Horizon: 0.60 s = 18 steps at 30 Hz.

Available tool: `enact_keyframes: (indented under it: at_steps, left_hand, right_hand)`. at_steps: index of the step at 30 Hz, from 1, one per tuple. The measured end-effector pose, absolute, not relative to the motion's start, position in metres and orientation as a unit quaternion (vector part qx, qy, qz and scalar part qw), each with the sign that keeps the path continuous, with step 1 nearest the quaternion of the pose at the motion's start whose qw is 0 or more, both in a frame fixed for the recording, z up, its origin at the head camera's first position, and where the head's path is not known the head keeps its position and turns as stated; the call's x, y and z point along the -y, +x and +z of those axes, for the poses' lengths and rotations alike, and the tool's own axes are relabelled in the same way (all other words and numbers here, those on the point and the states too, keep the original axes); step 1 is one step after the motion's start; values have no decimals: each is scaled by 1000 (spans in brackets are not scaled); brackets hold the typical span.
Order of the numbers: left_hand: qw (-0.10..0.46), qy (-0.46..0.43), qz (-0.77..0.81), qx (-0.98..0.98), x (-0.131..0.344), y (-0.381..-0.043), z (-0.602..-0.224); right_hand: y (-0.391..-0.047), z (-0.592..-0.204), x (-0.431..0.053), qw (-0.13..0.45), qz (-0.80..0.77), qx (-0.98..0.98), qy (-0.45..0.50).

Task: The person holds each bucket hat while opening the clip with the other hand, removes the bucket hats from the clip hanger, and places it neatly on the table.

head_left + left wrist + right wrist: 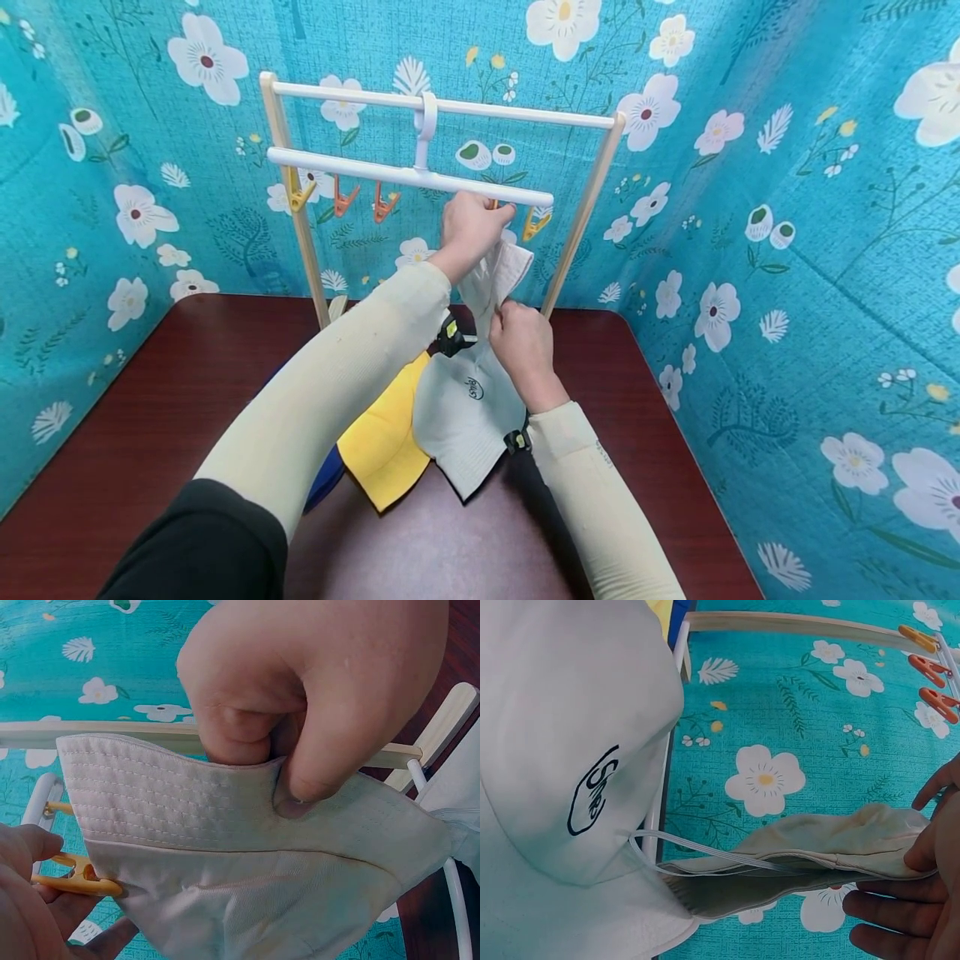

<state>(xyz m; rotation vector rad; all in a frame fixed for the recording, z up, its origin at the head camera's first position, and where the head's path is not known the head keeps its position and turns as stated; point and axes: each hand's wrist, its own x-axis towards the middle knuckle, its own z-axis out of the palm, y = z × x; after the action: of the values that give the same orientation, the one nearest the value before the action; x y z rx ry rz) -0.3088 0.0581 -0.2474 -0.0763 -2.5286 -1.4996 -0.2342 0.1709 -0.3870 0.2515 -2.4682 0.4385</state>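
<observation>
My left hand (pixel 468 229) is up at the white hanger bar, pinching a yellow clip (pixel 79 879) whose tips meet the edge of a pale cloth hat (pixel 225 892). Rows of stitching run along the brim of that hat. Lower down, my right hand (pixel 525 346) pinches the brim between thumb and bent fingers, so the cloth is drawn up toward the bar. A white hat (pixel 547 772) with a dark logo lies below, a thin elastic cord (pixel 697 847) running from it toward the held cloth. I cannot tell whether these two are joined.
The hanger (pixel 352 169) hooks over a wooden frame (pixel 300 250). Two orange clips (pixel 344 198) and a yellow clip (pixel 298 196) hang at its left, another yellow one (pixel 536 223) at its right. On the table (pixel 637 467) lie a yellow hat (pixel 382 433) and something blue (pixel 326 479).
</observation>
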Motion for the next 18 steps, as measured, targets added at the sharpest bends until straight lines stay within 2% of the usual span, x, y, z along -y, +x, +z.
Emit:
enact_keyframes:
  at_steps: [18]
  left_hand:
    - [88, -24, -508, 857, -59, -310, -246]
  right_hand:
    - [-234, -398, -179, 312, 160, 931, 102]
